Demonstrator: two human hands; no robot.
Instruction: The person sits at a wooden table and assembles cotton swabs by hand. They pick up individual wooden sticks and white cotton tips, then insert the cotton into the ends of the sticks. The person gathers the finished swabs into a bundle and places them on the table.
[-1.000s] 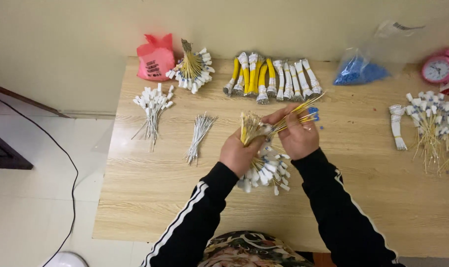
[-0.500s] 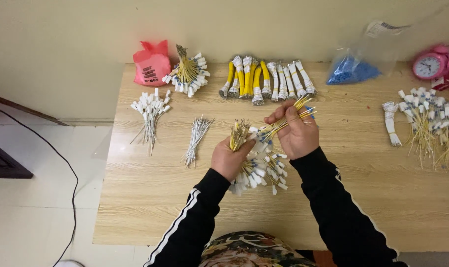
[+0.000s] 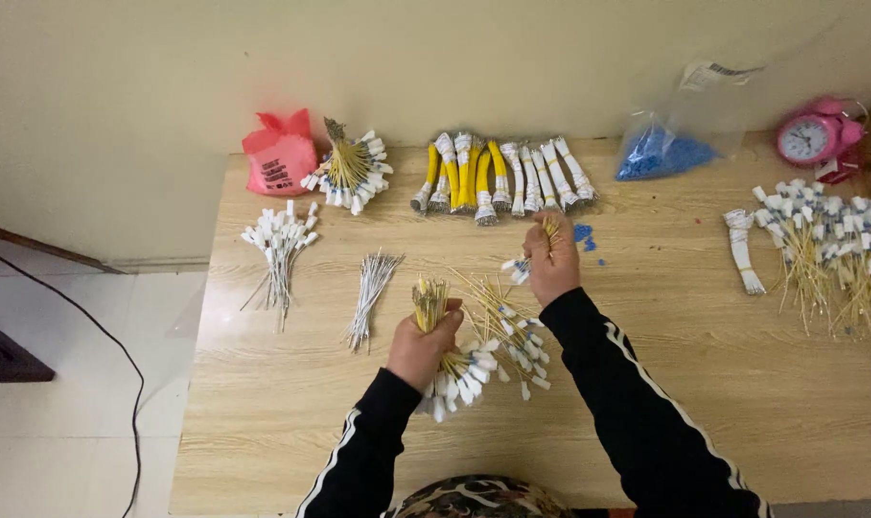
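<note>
My left hand (image 3: 423,343) grips a bundle of yellow wires (image 3: 431,303) with white tags; the tagged ends (image 3: 462,375) splay out below my fist, near the table's front middle. My right hand (image 3: 553,261) is raised farther back and closed on a few yellow wires (image 3: 548,228) with white tags. Between my hands, several loose yellow tagged wires (image 3: 505,326) lie fanned on the wooden table (image 3: 646,384).
Wound yellow and white wire bundles (image 3: 498,173) line the back edge. A red bag (image 3: 278,161) and a tagged bunch (image 3: 351,169) sit back left. White wire piles (image 3: 280,247) (image 3: 372,293) lie left. A blue-piece bag (image 3: 658,152), pink clock (image 3: 811,136) and large tagged heap (image 3: 828,247) are right.
My hands have separated: the right one pulled a few wires out of the bundle and moved back and to the right, leaving some fanned on the table. The left still holds the bundle.
</note>
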